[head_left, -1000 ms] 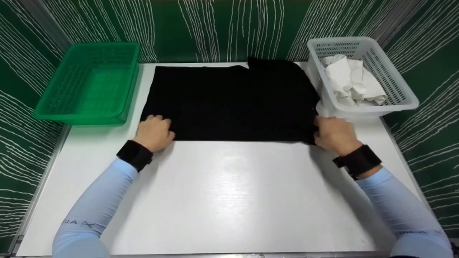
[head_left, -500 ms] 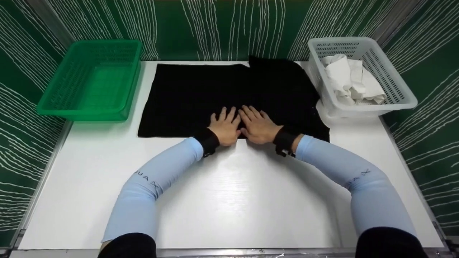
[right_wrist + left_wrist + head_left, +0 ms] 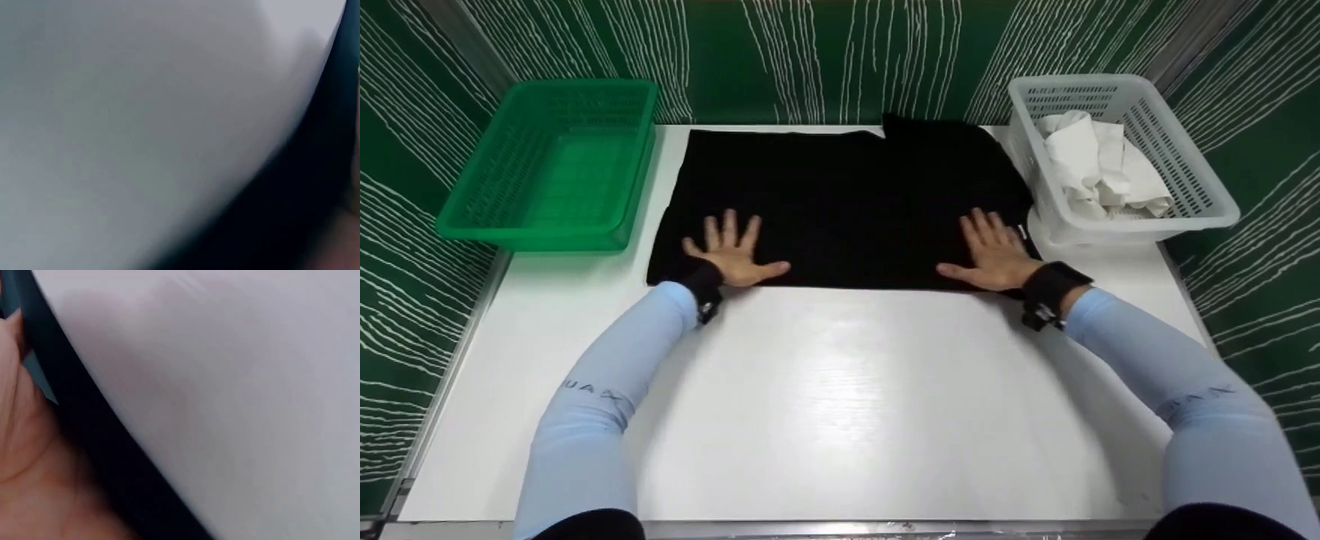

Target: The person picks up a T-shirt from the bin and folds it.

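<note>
The black, roughly rectangular cloth (image 3: 847,199) lies under and ahead of the bare left hand (image 3: 733,259) and the bare right hand (image 3: 994,259), both spread-fingered and grasping nothing, the cloth's long axis running from one to the other, neither clearly nearer.

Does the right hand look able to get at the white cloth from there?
Probably yes: the right hand, spread over the black cloth, grips nothing, and the nearby white basket is open above the white cloth.

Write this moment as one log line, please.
left hand: spread over black cloth; right hand: spread over same cloth; white basket: white cloth inside
</note>
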`<act>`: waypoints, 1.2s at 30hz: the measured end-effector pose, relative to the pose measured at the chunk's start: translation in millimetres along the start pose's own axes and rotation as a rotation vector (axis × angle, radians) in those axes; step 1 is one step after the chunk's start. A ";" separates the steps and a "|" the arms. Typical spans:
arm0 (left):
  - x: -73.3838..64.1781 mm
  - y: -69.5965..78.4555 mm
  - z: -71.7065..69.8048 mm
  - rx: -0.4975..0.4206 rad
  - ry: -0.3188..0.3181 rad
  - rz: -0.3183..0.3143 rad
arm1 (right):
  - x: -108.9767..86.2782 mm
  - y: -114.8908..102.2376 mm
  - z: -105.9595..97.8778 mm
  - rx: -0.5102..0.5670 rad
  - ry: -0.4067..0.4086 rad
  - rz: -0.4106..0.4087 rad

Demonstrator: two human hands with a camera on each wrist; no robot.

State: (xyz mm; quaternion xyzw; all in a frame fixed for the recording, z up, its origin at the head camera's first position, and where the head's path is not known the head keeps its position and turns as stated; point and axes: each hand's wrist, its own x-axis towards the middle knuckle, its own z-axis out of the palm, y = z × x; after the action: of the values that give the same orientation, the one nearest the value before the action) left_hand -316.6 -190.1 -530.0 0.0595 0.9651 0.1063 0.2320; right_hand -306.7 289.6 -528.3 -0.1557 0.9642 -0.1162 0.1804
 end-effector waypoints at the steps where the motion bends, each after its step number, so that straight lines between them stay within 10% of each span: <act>1: -1.7 -10.0 -1.0 -0.008 0.006 -0.023 | -8.4 7.5 -3.6 0.002 -0.002 0.024; 6: -38.3 -31.2 -16.0 -0.037 0.015 -0.101 | -42.4 33.0 -12.6 0.022 -0.035 0.101; 10: -42.3 -37.8 -18.4 0.009 0.022 -0.145 | -48.1 26.3 -13.2 -0.030 -0.025 0.112; 19: -20.1 1.5 -44.7 0.127 0.143 0.224 | -21.4 -25.7 -19.3 -0.183 0.110 -0.174; 25: -20.5 10.9 -46.2 0.173 0.084 0.227 | -8.6 -41.6 -19.9 -0.173 -0.053 -0.144; 36: -55.6 8.1 -33.6 0.206 0.068 0.226 | -34.6 -63.0 -19.9 -0.254 -0.082 -0.119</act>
State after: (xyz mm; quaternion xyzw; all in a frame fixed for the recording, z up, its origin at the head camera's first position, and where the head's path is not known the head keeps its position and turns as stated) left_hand -282.3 -197.4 -474.7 0.1876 0.9653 0.0343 0.1784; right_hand -267.5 246.5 -481.8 -0.2385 0.9521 0.0027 0.1913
